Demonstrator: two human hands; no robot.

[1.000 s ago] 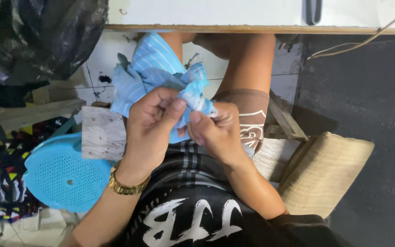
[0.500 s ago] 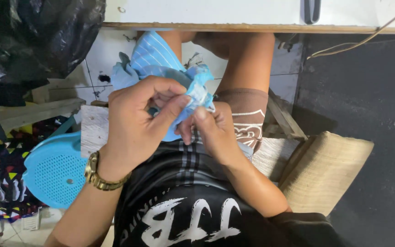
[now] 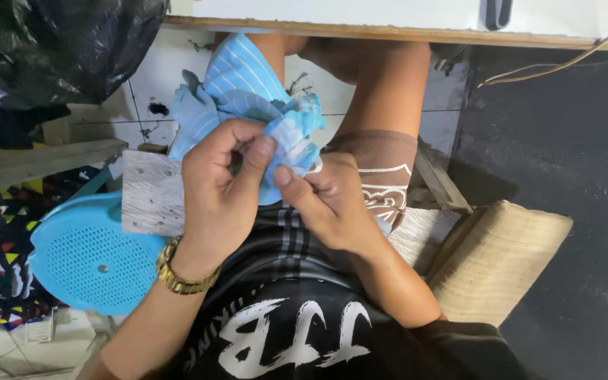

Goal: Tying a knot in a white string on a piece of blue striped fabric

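Over the lap, left hand (image 3: pixel 223 190) and right hand (image 3: pixel 332 204) apparently pinch blue striped cloth (image 3: pixel 241 88).

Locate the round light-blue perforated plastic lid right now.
In the head view, the round light-blue perforated plastic lid lies low on the person's left side, beside the left hand with its gold wristwatch, partly under a grey wooden board.

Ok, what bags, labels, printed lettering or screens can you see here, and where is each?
Black plastic bag: top left, crumpled, glossy.
Shirt print: bottom centre, big white letters on black.
Shorts print: on the thigh, white design on brown.
Screens: none in view.
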